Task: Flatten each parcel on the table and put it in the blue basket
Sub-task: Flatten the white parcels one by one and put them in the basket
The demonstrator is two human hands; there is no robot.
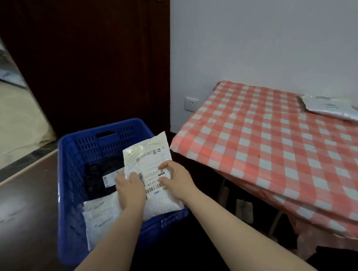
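A white plastic parcel with a shipping label [152, 156] is held over the right side of the blue basket [73, 151], its lower end resting on the basket's near right rim. My left hand [130, 189] grips its left edge and my right hand [175, 179] grips its right side, thumb on the label. Inside the basket lie a black parcel with a white label [102, 168] and a white parcel [99, 217] at the front. Another white parcel [331, 108] lies on the far right of the table with the red-and-white checked cloth [276, 152].
The basket stands on a dark floor to the left of the table. A dark wooden door [90, 67] is behind the basket. A white wall with a socket [191, 104] is behind the table. Dark objects sit under the table.
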